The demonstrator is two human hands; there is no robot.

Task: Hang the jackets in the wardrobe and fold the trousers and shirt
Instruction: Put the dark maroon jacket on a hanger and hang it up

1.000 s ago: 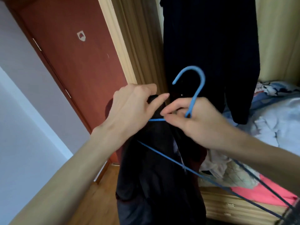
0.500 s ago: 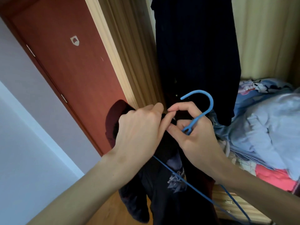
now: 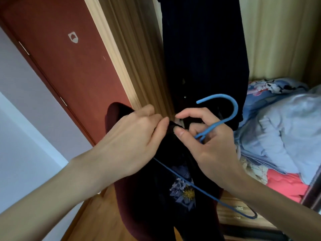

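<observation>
A dark jacket (image 3: 152,193) with maroon lining and a flower patch hangs from a blue wire hanger (image 3: 224,112) in front of me. My left hand (image 3: 135,136) pinches the jacket's collar at the top. My right hand (image 3: 210,143) grips the hanger's neck just below the hook, thumb and forefinger also at the collar. The hanger's lower wire runs down to the right across the jacket. Behind them a dark navy garment (image 3: 203,54) hangs inside the open wardrobe.
The wardrobe's beige frame (image 3: 121,58) stands left of the hanging garment, with a red-brown door (image 3: 69,66) beyond it. A heap of light blue, patterned and pink clothes (image 3: 284,133) fills the wardrobe bottom at right. Wooden floor lies below.
Both hands with hanger and jacket have sunk lower in view and the hook has tilted to the right. The jacket's flower patch has come into sight.
</observation>
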